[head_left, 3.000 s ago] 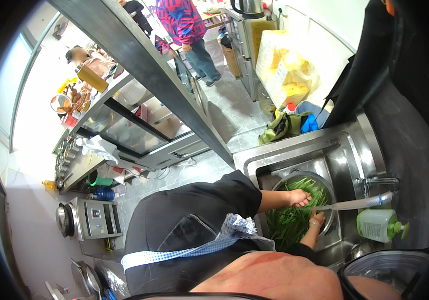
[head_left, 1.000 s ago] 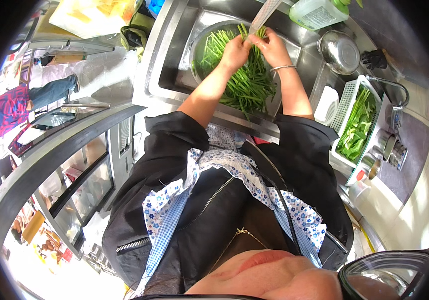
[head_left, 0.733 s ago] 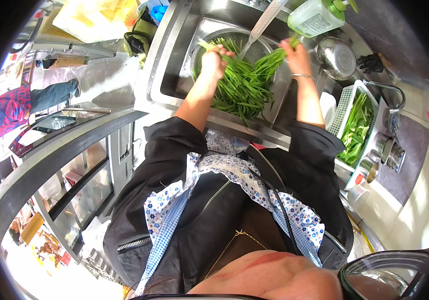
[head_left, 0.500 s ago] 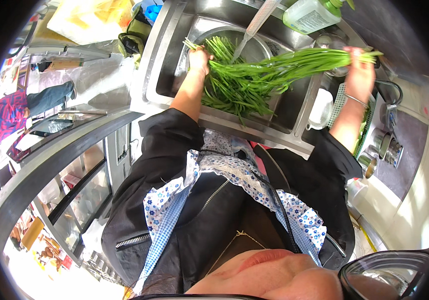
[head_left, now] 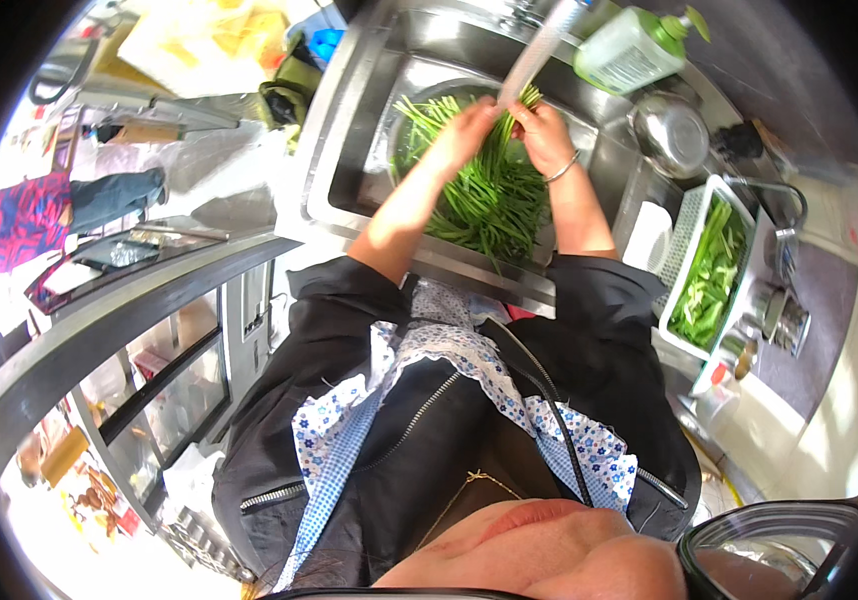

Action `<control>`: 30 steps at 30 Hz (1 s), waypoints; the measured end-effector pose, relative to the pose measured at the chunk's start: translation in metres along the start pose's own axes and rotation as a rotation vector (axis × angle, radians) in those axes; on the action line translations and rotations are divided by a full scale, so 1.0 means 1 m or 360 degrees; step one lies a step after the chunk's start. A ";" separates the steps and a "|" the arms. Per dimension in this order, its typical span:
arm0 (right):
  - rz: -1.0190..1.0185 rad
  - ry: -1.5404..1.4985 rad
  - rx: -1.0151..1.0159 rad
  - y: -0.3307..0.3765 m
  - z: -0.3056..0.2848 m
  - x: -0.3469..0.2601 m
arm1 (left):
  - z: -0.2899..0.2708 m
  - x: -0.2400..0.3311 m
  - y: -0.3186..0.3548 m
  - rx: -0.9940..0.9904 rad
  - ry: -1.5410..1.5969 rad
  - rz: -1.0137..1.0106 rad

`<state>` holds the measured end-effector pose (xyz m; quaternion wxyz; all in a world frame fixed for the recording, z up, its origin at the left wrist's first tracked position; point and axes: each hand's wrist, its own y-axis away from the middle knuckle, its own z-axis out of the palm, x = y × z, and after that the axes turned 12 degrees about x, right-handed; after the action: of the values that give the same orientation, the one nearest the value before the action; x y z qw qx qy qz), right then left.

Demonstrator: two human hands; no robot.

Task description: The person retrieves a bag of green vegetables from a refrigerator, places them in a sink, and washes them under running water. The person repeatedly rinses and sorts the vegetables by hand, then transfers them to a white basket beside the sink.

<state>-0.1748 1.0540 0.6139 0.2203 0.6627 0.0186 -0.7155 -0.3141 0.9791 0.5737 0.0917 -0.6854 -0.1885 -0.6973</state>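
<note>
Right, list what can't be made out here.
In the head view:
Hidden: anything beneath the greens, covered by them.
Hidden: palm of the left hand, behind its own back.
Cut off: upper end of the hose, by the top edge.

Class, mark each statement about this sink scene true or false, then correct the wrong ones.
1. The right hand holds green stalks. True.
2. The silver bracelet is on the left wrist. False: it is on the right one.
3. The white basket to the right of the sink basin contains leafy greens. True.
4. The pump bottle stands inside the sink basin. False: it is outside the sink basin.
</note>
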 end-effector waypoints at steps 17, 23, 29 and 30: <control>0.0111 -0.0225 0.0192 -0.024 0.005 0.056 | 0.001 -0.022 0.005 -0.0117 0.0798 -0.0562; 0.0132 0.0053 0.0403 -0.030 0.006 0.066 | 0.002 -0.020 0.010 -0.0097 0.0561 -0.0630; 0.0350 -0.0487 0.0536 -0.049 -0.001 0.062 | -0.001 -0.014 0.010 -0.0072 0.0522 -0.0574; 0.0368 -0.0637 0.0581 -0.051 -0.007 0.055 | -0.002 -0.014 0.010 -0.0039 0.0475 -0.0625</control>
<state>-0.1870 1.0859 0.5469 0.1768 0.5346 -0.2300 -0.7937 -0.3120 0.9674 0.5612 -0.0271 -0.5261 -0.2940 -0.7975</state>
